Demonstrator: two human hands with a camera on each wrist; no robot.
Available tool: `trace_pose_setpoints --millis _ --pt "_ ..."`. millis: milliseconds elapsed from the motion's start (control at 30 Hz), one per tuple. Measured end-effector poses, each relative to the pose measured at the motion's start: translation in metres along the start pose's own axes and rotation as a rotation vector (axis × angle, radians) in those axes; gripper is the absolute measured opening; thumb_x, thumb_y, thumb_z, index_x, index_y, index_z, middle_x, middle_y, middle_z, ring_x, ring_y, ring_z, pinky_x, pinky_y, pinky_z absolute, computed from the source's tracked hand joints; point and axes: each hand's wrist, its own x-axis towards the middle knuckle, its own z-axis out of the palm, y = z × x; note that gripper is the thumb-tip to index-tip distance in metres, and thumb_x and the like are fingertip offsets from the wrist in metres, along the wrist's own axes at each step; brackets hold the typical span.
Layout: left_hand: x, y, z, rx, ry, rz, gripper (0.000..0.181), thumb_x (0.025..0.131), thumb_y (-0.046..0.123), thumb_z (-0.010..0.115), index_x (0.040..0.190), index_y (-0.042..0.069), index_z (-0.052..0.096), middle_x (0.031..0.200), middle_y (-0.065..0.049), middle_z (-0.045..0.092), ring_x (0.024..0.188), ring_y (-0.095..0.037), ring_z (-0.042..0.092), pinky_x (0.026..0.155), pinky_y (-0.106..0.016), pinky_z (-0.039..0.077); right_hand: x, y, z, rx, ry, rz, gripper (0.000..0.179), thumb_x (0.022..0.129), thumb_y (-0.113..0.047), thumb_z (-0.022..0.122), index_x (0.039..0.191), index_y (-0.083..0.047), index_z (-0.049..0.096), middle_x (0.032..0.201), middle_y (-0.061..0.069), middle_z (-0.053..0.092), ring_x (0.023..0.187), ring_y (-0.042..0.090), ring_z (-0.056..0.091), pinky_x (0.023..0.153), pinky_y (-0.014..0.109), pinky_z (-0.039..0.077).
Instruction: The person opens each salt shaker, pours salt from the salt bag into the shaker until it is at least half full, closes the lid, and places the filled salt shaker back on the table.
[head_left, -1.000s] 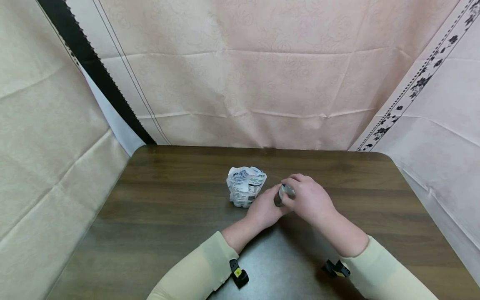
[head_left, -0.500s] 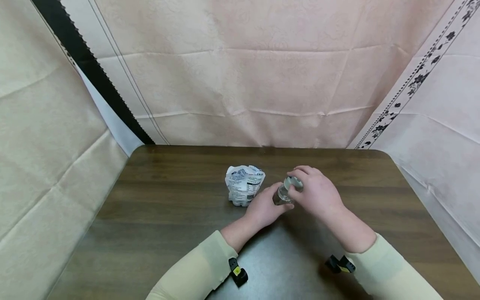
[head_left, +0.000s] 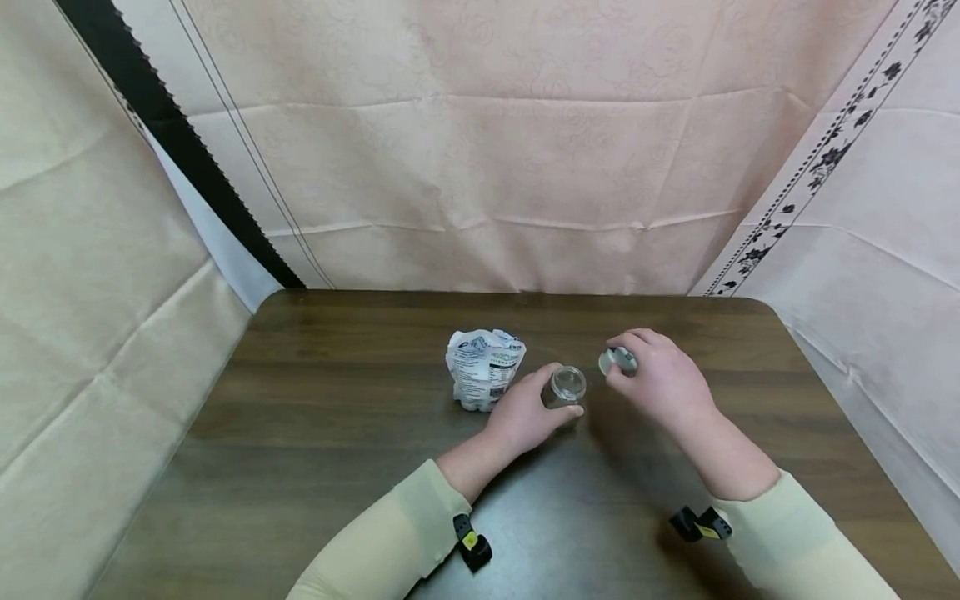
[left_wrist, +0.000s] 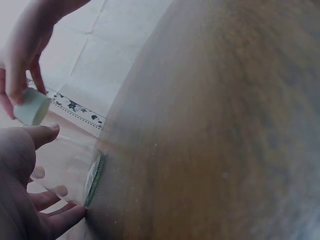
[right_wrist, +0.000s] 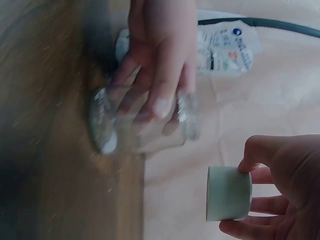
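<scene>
A clear glass jar (head_left: 567, 385) stands on the table with its mouth uncovered. My left hand (head_left: 522, 410) grips it from the left, thumb and fingers around its side. In the right wrist view the jar (right_wrist: 150, 122) looks see-through, with a threaded neck. Off to the right, my right hand (head_left: 663, 379) pinches a pale green lid (head_left: 618, 361) by its side, apart from the jar. The right wrist view shows the lid (right_wrist: 230, 194) as a short, deep cylinder between thumb and fingers.
A crumpled white printed plastic bag (head_left: 486, 369) stands on the table just behind and left of the left hand. The brown wooden table (head_left: 337, 417) has a rounded back edge, with pale patterned cloth (head_left: 487, 167) hanging behind it.
My right hand has lifted the lid off the jar and moved it to the right, leaving the mouth uncovered. My left hand has stayed around the jar; the bag has not moved.
</scene>
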Motion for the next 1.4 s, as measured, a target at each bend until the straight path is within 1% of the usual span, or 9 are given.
trace_pose_setpoints --millis 200,267,367,600,800,1033,1400 --pt "-0.002 0.001 -0.001 -0.008 -0.001 -0.008 0.07 0.086 0.056 0.071 0.146 0.029 0.047 0.138 0.002 0.057 0.123 -0.019 0.055 0.097 -0.04 0.047 -0.003 0.021 0.008 -0.009 -0.1 0.038 0.031 0.085 -0.018 0.068 0.114 -0.009 0.068 0.119 0.015 0.063 0.102 0.035 0.06 0.081 0.053 0.05" --pt "-0.002 0.001 -0.001 -0.006 0.002 -0.01 0.07 0.086 0.055 0.071 0.145 0.03 0.047 0.138 0.002 0.057 0.123 -0.019 0.056 0.096 -0.04 0.047 -0.003 0.027 0.012 -0.009 -0.133 0.04 0.031 0.085 -0.019 0.068 0.115 -0.009 0.068 0.118 0.016 0.063 0.101 0.034 0.06 0.08 0.053 0.05" --pt "-0.002 0.001 -0.001 -0.003 0.003 -0.015 0.07 0.086 0.056 0.071 0.146 0.03 0.046 0.137 0.002 0.057 0.122 -0.019 0.056 0.096 -0.04 0.048 -0.005 0.036 0.02 -0.005 -0.161 0.029 0.031 0.085 -0.018 0.069 0.114 -0.008 0.068 0.117 0.016 0.063 0.1 0.034 0.06 0.081 0.053 0.05" --pt "-0.003 0.002 0.0 0.002 -0.007 -0.026 0.071 0.086 0.056 0.07 0.147 0.03 0.044 0.139 0.001 0.056 0.123 -0.019 0.056 0.096 -0.04 0.047 -0.011 0.05 0.04 -0.007 -0.178 -0.028 0.031 0.082 -0.016 0.07 0.111 -0.006 0.069 0.114 0.014 0.065 0.096 0.031 0.062 0.079 0.049 0.051" --pt "-0.003 0.002 0.0 -0.001 -0.015 -0.024 0.072 0.087 0.056 0.07 0.148 0.029 0.043 0.138 0.001 0.056 0.123 -0.019 0.056 0.095 -0.04 0.048 -0.015 0.057 0.051 -0.001 -0.213 -0.031 0.029 0.081 -0.015 0.072 0.109 -0.007 0.069 0.112 0.012 0.064 0.092 0.028 0.062 0.079 0.048 0.051" --pt "-0.003 0.003 0.0 0.003 -0.014 -0.015 0.072 0.087 0.055 0.071 0.148 0.028 0.044 0.137 0.001 0.057 0.121 -0.019 0.056 0.094 -0.04 0.048 -0.016 0.06 0.054 0.004 -0.225 -0.042 0.03 0.082 -0.015 0.073 0.111 -0.008 0.068 0.112 0.011 0.063 0.092 0.027 0.061 0.077 0.047 0.051" --pt "-0.002 0.003 0.001 0.006 -0.001 -0.013 0.072 0.084 0.048 0.077 0.146 0.025 0.047 0.133 0.001 0.059 0.118 -0.018 0.058 0.093 -0.039 0.049 -0.018 0.062 0.056 0.002 -0.219 -0.073 0.03 0.083 -0.014 0.074 0.112 -0.008 0.068 0.111 0.01 0.063 0.091 0.025 0.06 0.078 0.046 0.052"
